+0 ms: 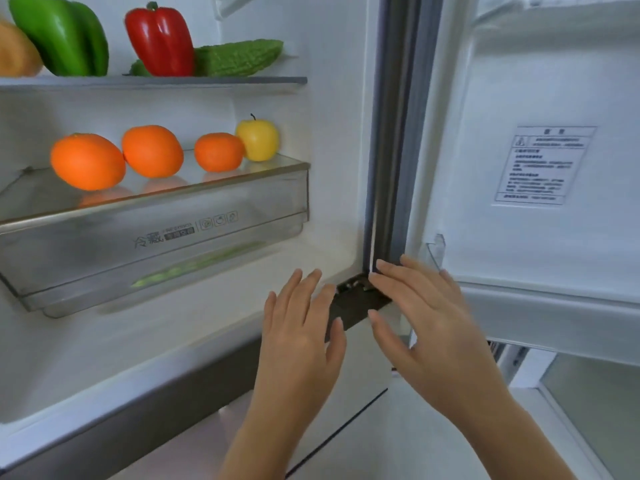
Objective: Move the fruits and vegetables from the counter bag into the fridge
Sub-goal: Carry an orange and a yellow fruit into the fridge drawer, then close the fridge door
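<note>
The fridge stands open in front of me. On its upper shelf (242, 80) lie a green pepper (62, 32), a red pepper (159, 39) and a bumpy green bitter gourd (239, 57); an orange-brown item (15, 51) is cut off at the left edge. The lower glass shelf (270, 169) carries three oranges (86, 161) (152, 150) (218, 152) and a yellow apple (259, 138). My left hand (301, 327) and my right hand (426, 317) hover empty, fingers straight, near the fridge's lower right corner by the door hinge (360, 289). The counter bag is out of view.
A clear crisper drawer (173, 244) under the lower shelf holds something green, blurred. The open door (536, 150) stands to the right with a label (543, 164) and a door bin (554, 317). A grey drawer front (138, 420) runs below.
</note>
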A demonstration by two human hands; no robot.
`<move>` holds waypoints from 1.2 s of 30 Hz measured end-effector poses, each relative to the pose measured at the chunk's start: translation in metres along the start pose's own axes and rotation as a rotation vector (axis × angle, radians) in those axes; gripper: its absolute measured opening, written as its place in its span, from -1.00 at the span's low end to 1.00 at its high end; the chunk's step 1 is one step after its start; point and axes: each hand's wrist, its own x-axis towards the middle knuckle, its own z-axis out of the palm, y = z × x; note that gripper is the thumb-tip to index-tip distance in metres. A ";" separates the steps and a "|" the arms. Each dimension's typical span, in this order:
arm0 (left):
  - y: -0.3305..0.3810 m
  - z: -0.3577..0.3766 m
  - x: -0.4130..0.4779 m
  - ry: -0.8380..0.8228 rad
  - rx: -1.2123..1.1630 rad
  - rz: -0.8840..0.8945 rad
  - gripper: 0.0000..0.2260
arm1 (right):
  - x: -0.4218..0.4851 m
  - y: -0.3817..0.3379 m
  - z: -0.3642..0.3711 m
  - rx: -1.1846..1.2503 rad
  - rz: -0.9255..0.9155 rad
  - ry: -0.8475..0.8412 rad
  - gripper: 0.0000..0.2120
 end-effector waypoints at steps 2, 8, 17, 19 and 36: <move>0.025 0.002 -0.006 0.000 0.001 0.007 -0.67 | -0.015 0.011 -0.019 -0.018 -0.001 0.030 -0.65; 0.126 0.019 -0.030 0.005 -0.070 0.032 -0.67 | -0.077 0.059 -0.094 -0.042 0.050 0.025 -0.65; 0.289 0.056 -0.063 -0.103 -0.149 0.137 -0.67 | -0.173 0.142 -0.214 -0.198 0.241 -0.016 -0.59; 0.314 0.063 -0.062 -0.116 -0.164 0.168 -0.68 | -0.185 0.156 -0.232 -0.218 0.271 -0.004 -0.59; 0.429 0.167 0.032 -0.044 -0.242 0.349 -0.64 | -0.180 0.302 -0.286 -0.333 0.286 0.054 -0.57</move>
